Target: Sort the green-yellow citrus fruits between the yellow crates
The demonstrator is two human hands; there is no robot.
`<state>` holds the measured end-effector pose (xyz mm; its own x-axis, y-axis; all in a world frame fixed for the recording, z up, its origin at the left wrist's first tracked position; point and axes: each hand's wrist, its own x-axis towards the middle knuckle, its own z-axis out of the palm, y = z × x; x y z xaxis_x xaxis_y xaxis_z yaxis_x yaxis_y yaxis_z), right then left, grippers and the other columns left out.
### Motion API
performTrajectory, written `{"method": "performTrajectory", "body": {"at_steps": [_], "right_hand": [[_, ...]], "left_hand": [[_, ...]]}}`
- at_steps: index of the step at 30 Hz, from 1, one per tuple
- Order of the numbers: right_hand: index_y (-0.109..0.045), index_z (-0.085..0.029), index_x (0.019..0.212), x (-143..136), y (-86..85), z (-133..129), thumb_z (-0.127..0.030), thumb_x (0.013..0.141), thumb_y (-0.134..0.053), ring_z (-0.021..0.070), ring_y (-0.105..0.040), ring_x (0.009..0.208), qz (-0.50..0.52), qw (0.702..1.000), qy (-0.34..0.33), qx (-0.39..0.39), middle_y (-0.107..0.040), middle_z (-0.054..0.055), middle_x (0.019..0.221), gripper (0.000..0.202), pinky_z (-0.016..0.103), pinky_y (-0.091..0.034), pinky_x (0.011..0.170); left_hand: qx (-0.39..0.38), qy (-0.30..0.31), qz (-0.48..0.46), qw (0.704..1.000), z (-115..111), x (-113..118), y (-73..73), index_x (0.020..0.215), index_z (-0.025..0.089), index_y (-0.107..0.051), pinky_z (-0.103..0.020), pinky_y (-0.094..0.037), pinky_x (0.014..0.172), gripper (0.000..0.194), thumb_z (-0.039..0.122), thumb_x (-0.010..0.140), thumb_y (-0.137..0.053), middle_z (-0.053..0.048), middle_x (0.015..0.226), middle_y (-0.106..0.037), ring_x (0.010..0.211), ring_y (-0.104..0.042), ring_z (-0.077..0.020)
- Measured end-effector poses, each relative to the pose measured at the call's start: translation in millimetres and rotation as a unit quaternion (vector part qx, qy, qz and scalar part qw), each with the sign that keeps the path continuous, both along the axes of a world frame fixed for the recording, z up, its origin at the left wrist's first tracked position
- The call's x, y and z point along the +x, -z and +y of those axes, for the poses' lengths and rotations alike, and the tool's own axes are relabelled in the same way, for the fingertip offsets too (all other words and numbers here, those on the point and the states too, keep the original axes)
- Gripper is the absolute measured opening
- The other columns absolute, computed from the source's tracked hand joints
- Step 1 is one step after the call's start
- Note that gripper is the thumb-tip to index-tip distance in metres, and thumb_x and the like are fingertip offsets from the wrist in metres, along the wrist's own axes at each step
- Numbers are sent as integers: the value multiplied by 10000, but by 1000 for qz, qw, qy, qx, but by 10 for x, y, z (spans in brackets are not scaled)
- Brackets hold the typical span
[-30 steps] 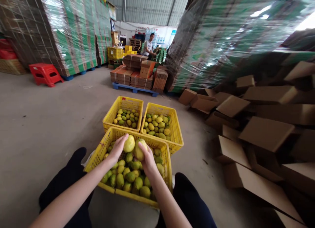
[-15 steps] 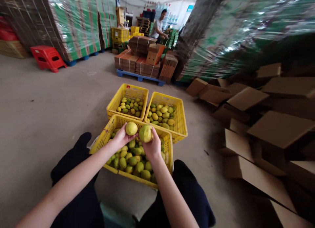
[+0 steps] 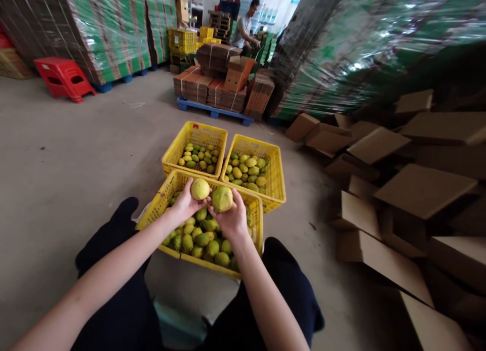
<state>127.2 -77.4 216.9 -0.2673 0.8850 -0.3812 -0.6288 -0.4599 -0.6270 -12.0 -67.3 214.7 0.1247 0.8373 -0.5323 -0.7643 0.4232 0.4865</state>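
Observation:
Closed round a yellow lemon, my left hand is held above the near yellow crate. Close beside it, my right hand grips a second lemon, yellow with green patches. The two fruits are slightly apart. Below my hands, many green and yellow lemons fill the near crate, partly hidden by my hands and forearms. Behind it stand two more yellow crates: the far left crate holds smaller lemons in a loose layer, and the far right crate holds mostly yellow ones.
Open cardboard boxes lie heaped on the right. A blue pallet ahead carries bundled flat cartons. A red stool stands at left, near wrapped stacks. A person works at the back.
The lemon in my right hand has turned, and the fingers of that hand have opened out under it. The view has tilted down slightly, so the whole scene sits a bit differently.

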Motion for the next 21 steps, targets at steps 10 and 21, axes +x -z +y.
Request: {"method": "performTrajectory", "body": {"at_steps": [10,21], "right_hand": [[-579,-281,1044,59,100,23,-245,574,-801,166,-614,832,-216,946,118,212,-645,-45,946,521,296,-508,755],[-517,-288,980,190,107,22,-222,598,-829,168,-608,889,-240,918,133,285,-619,-45,997,498,306,-504,815]], "left_hand": [[316,38,340,885,-93,-70,9,1232,240,-593,-311,-514,948,549,291,723,-793,-57,1262,-623,1094,-625,-209],[333,40,333,881,-49,-160,-22,1203,213,-642,-405,-490,1026,666,319,591,-881,-97,1332,-600,1161,-623,-270]]}}
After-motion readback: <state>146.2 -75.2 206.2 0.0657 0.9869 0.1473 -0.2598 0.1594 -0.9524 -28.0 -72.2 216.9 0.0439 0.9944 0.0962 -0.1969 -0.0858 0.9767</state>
